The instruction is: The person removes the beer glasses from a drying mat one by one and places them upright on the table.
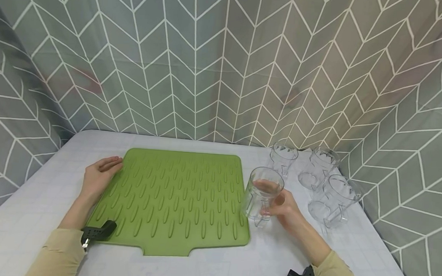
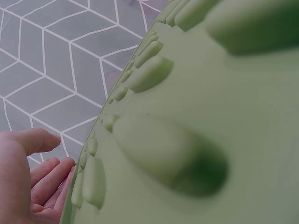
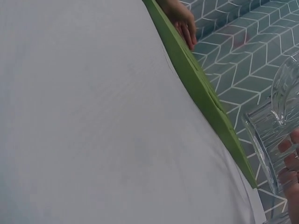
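Observation:
A clear glass mug (image 1: pixel 253 199) is in my right hand (image 1: pixel 286 209), which grips it from the right over the mat's right edge. My thumb lies near the handle, and some fingers show through the glass. In the right wrist view, part of the mug (image 3: pixel 261 123) and my fingers (image 3: pixel 290 161) appear at the right edge. The green ribbed mat (image 1: pixel 172 194) lies flat on the table. Beside its upper left edge is my left hand (image 1: pixel 101 173), fingers loosely bent and holding nothing. The left wrist view shows those fingers (image 2: pixel 46 179) against the mat's edge.
Three more clear mugs stand on the right of the table: one at the back (image 1: pixel 282 155), one at the back right (image 1: pixel 314 171) and one nearer (image 1: pixel 336 200). A white cloth (image 1: pixel 220 271) covers the table. Patterned curtains (image 1: pixel 210 61) hang behind and at both sides.

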Demonstrator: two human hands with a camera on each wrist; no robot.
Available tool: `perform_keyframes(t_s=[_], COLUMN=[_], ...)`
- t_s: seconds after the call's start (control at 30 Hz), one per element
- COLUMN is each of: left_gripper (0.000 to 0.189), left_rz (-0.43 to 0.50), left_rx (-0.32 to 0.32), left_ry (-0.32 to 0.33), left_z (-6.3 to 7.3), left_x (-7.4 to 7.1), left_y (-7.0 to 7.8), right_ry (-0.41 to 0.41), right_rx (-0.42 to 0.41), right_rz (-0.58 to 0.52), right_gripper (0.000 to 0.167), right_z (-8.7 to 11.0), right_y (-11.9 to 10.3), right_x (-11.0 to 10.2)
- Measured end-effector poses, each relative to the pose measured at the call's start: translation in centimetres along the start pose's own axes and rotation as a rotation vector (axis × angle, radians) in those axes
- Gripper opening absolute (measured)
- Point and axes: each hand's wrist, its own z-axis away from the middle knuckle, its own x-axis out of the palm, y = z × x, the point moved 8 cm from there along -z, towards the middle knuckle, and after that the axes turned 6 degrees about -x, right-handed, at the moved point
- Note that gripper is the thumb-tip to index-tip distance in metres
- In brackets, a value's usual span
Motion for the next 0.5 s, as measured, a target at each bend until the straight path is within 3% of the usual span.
perform_keyframes(t_s=[0.5], left_gripper=[0.055], left_rz=[-0.001], left_rx=[0.005], left_ry=[0.002], left_z=[0.0], left_x=[0.0], left_y=[-0.1], right_ry=[0.01], right_rx=[-0.082], right_rz=[0.011], right_gripper=[0.072], right_z=[1.2], right_y=[-0.6], right_x=[-2.6])
